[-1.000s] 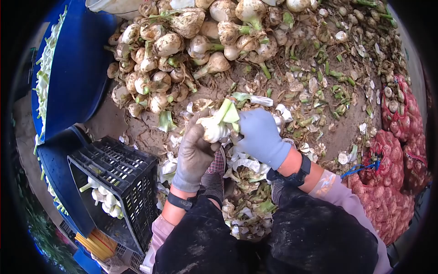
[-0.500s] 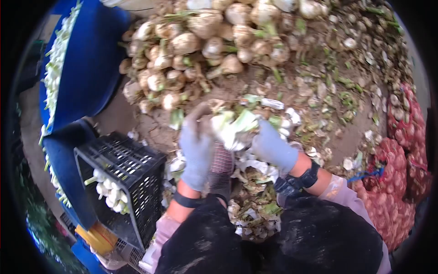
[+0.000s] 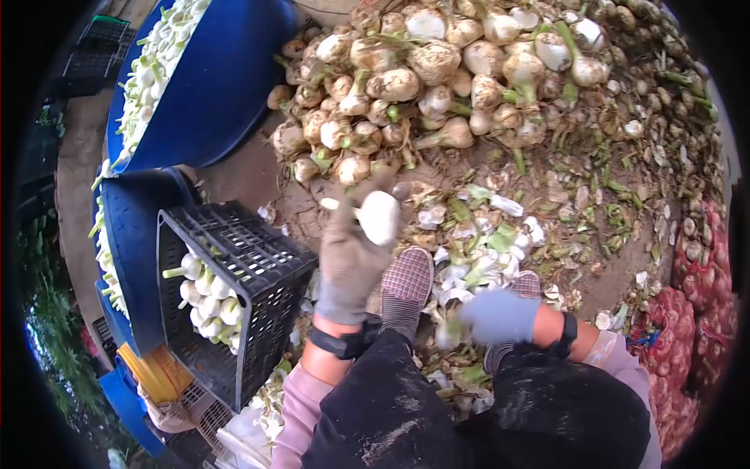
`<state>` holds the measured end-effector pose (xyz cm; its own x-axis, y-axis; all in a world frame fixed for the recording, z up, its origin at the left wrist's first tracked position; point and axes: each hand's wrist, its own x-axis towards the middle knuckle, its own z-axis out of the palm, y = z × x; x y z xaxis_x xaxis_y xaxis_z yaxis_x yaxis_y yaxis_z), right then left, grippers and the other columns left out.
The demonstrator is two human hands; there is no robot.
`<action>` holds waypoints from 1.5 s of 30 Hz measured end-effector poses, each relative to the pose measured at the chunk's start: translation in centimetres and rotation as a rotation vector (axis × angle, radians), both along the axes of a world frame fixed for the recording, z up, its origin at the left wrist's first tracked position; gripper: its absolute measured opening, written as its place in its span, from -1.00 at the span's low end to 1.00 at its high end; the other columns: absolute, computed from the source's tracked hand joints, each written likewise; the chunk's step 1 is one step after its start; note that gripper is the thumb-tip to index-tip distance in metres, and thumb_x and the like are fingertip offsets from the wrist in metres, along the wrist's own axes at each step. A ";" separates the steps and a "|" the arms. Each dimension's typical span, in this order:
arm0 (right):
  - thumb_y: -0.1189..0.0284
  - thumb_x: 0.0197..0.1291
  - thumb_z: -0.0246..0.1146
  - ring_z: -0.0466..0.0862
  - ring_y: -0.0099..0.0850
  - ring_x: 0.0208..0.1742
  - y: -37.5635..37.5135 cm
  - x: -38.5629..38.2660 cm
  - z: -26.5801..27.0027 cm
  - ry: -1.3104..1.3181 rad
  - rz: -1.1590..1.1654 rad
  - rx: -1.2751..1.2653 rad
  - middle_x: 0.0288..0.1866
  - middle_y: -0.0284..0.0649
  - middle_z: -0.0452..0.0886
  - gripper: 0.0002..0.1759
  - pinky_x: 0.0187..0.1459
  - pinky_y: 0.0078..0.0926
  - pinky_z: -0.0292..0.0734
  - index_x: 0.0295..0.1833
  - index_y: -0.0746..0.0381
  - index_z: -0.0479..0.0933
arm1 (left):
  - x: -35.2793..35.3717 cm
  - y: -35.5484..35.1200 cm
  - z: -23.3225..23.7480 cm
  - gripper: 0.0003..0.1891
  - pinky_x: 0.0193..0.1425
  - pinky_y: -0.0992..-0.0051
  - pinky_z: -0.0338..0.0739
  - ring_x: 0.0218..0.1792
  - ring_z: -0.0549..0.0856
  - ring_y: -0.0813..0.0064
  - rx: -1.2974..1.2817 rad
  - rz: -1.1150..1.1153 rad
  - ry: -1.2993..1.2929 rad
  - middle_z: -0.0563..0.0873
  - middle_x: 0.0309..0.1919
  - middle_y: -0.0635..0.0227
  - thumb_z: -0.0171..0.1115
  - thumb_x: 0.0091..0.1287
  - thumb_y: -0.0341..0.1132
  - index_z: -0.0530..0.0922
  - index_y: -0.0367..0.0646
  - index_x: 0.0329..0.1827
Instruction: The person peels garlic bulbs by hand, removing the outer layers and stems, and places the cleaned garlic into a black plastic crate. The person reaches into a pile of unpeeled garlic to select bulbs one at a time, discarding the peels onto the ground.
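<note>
My left hand (image 3: 348, 262), in a soiled glove, is closed around a clean white garlic bulb (image 3: 380, 218) whose short stem points left. It is raised above the littered ground, just right of a black plastic crate (image 3: 269, 270) lying on its side. Inside the crate are several clean garlic bulbs (image 3: 211, 301) with trimmed green stems. My right hand (image 3: 500, 316), in a blue-grey glove, is low near my right shoe and smeared by motion. A pale green blur beside its fingertips looks like peel; whether the fingers grip it is not clear.
A heap of dirt-covered garlic bulbs (image 3: 394, 84) spreads ahead. Peel scraps (image 3: 469, 273) litter the ground around my shoes. At left stand blue tubs (image 3: 211, 86) full of clean garlic. Red mesh sacks of garlic (image 3: 664, 344) lie at right, and a yellow crate (image 3: 152, 371) at lower left.
My hands were together at a leafy white garlic bulb. Now they are apart: the left holds a clean bulb, and the right has moved down. The camera view has shifted too.
</note>
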<state>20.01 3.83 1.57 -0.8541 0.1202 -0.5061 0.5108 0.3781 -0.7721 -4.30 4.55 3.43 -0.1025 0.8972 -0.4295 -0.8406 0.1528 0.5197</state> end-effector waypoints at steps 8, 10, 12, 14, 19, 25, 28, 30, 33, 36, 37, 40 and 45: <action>0.14 0.07 0.41 0.70 -0.17 -0.36 3.2 0.9 0.2 -0.102 -0.324 0.576 -0.39 -0.13 0.66 -0.52 -0.33 -0.18 0.55 0.07 0.11 0.56 | -1.7 -0.8 -0.5 -0.50 0.25 0.18 0.64 0.18 0.63 -0.01 -0.133 -0.048 -0.159 0.59 0.20 0.05 -0.13 0.59 -0.03 0.47 -0.33 0.23; 0.14 0.11 0.40 0.71 -0.18 -0.34 4.1 -0.3 1.2 0.123 -0.467 0.613 -0.40 -0.16 0.67 -0.54 -0.34 -0.22 0.55 0.07 0.12 0.55 | -1.0 0.3 1.4 -0.44 0.18 0.31 0.68 0.10 0.69 0.18 -0.134 -0.086 0.135 0.64 0.10 0.04 -0.15 0.59 0.01 0.45 -0.42 0.20; 0.13 0.13 0.38 0.71 -0.18 -0.33 4.6 -3.0 2.6 0.233 -0.562 0.581 -0.38 -0.17 0.67 -0.55 -0.32 -0.22 0.55 0.07 0.11 0.55 | -0.4 1.3 2.2 -0.50 0.18 0.30 0.68 0.07 0.70 0.18 -0.141 -0.110 0.135 0.66 0.05 0.10 -0.05 0.57 -0.03 0.45 -0.38 0.20; 0.10 0.16 0.35 0.70 -0.17 -0.33 5.4 -5.7 4.2 0.398 -0.842 0.526 -0.37 -0.19 0.67 -0.59 -0.32 -0.23 0.55 0.04 0.08 0.57 | 1.4 2.2 2.2 -0.51 0.09 0.49 0.66 -0.03 0.73 0.38 -0.140 -0.156 0.197 0.71 -0.05 0.10 0.01 0.56 -0.03 0.49 -0.39 0.16; 0.31 0.25 0.23 0.69 -0.04 -0.30 5.7 -7.6 2.1 0.239 -0.893 0.614 -0.26 -0.11 0.69 -0.76 -0.31 -0.19 0.57 -0.02 0.14 0.61 | 2.7 2.5 -2.4 -0.56 0.02 0.54 0.64 -0.11 0.69 0.54 -0.024 -0.143 0.651 0.70 -0.10 0.28 -0.02 0.59 -0.12 0.49 -0.37 0.22; 0.40 0.18 0.23 0.72 -0.08 -0.26 7.6 -5.4 3.2 0.076 -0.717 0.503 -0.14 -0.06 0.70 -0.71 -0.25 -0.24 0.63 0.04 0.10 0.63 | -0.5 4.1 -0.1 -0.54 -0.06 0.51 0.68 -0.08 0.72 0.39 -0.081 -0.029 0.259 0.70 -0.09 0.22 -0.03 0.57 0.00 0.48 -0.27 0.19; 0.45 0.17 0.22 0.73 -0.19 -0.17 13.0 -1.3 5.4 0.208 -1.018 0.936 -0.17 -0.11 0.72 -0.72 -0.08 -0.32 0.65 0.00 0.13 0.66 | -8.7 8.9 10.6 -0.47 0.27 0.30 0.55 0.12 0.66 0.28 0.248 0.161 0.383 0.63 0.15 0.17 -0.13 0.58 0.05 0.34 -0.22 0.34; 0.35 0.16 0.28 0.67 -0.14 -0.09 18.0 2.3 6.3 0.142 -1.147 1.308 -0.11 -0.06 0.66 -0.55 -0.10 -0.23 0.58 0.20 0.13 0.50 | -9.3 10.4 14.0 -0.47 0.30 0.28 0.52 0.14 0.64 0.26 0.327 0.208 0.000 0.61 0.18 0.16 -0.13 0.58 0.04 0.34 -0.22 0.35; 0.24 0.20 0.31 0.61 -0.04 0.08 24.1 4.4 7.1 -0.149 -1.285 1.240 0.06 0.04 0.61 -0.38 0.06 -0.19 0.55 0.36 0.16 0.39 | -6.5 11.5 11.8 -0.52 0.25 0.19 0.53 0.19 0.61 0.19 0.299 -0.028 0.555 0.52 0.29 0.15 -0.07 0.55 0.00 0.47 -0.24 0.24; 0.20 0.17 0.40 0.63 -0.01 0.09 29.1 7.7 3.9 0.060 -1.176 1.055 0.12 0.12 0.57 -0.18 0.11 -0.18 0.55 0.49 0.17 0.26 | -0.7 10.9 8.7 -0.62 0.06 0.44 0.63 -0.07 0.70 0.41 0.146 -0.368 0.856 0.64 0.07 0.25 0.03 0.54 -0.09 0.56 -0.22 0.13; 0.24 0.16 0.40 0.65 -0.03 0.07 29.4 8.0 5.3 0.107 -1.088 0.828 0.12 0.13 0.57 -0.21 0.07 -0.21 0.57 0.47 0.16 0.27 | 0.6 10.6 7.3 -0.64 0.03 0.47 0.64 -0.07 0.71 0.44 0.135 -0.416 0.825 0.67 0.04 0.22 0.10 0.52 -0.12 0.57 -0.24 0.11; 0.36 0.20 0.36 0.69 -0.11 -0.03 25.9 5.8 11.5 -0.071 -1.124 0.599 0.03 0.13 0.59 -0.38 -0.02 -0.26 0.61 0.38 0.11 0.39 | 3.6 9.9 3.1 -0.61 0.07 0.42 0.65 -0.01 0.70 0.39 0.128 -0.514 0.691 0.67 0.07 0.18 0.20 0.46 -0.19 0.50 -0.27 0.21; 0.60 -0.01 0.26 0.67 -0.06 0.00 14.1 1.4 5.3 0.349 -0.663 0.830 0.00 -0.03 0.63 -0.39 0.07 -0.13 0.59 0.26 0.15 0.48 | 7.7 7.9 2.3 -0.26 0.11 0.34 0.66 0.11 0.67 0.29 0.120 -0.513 0.198 0.53 0.26 0.12 0.40 0.30 -0.18 0.25 -0.25 0.47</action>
<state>21.43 17.97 6.88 -0.5750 0.7940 0.1974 0.6074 0.5759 -0.5473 3.44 12.50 5.68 0.2917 0.8947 -0.3381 -0.5588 0.4463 0.6990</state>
